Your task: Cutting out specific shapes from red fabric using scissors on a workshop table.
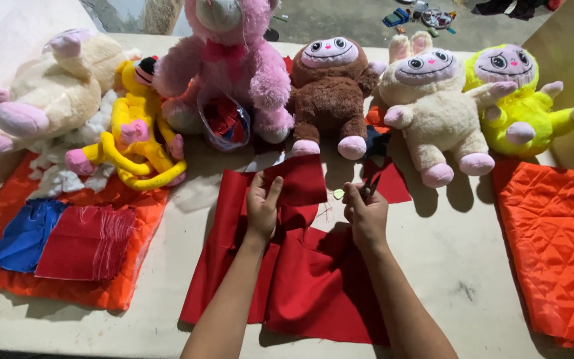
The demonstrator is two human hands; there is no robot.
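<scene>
A large piece of red felt fabric (313, 279) lies on the pale table in front of me. My left hand (262, 206) grips an upper flap of this red fabric (300, 183), fingers curled over its edge. My right hand (365, 211) is closed around dark scissors (371, 188), blades pointing up, just right of the flap. A small pale green scrap (338, 194) lies between the hands.
Plush toys line the back: cream (48, 93), yellow monkey (134, 126), pink (234, 60), brown (330, 86), beige (436, 106), neon yellow (519, 100). Orange quilted fabric (553, 252) lies right; another orange piece (8, 213) at left carries blue (24, 236) and red (88, 242) cloth stacks.
</scene>
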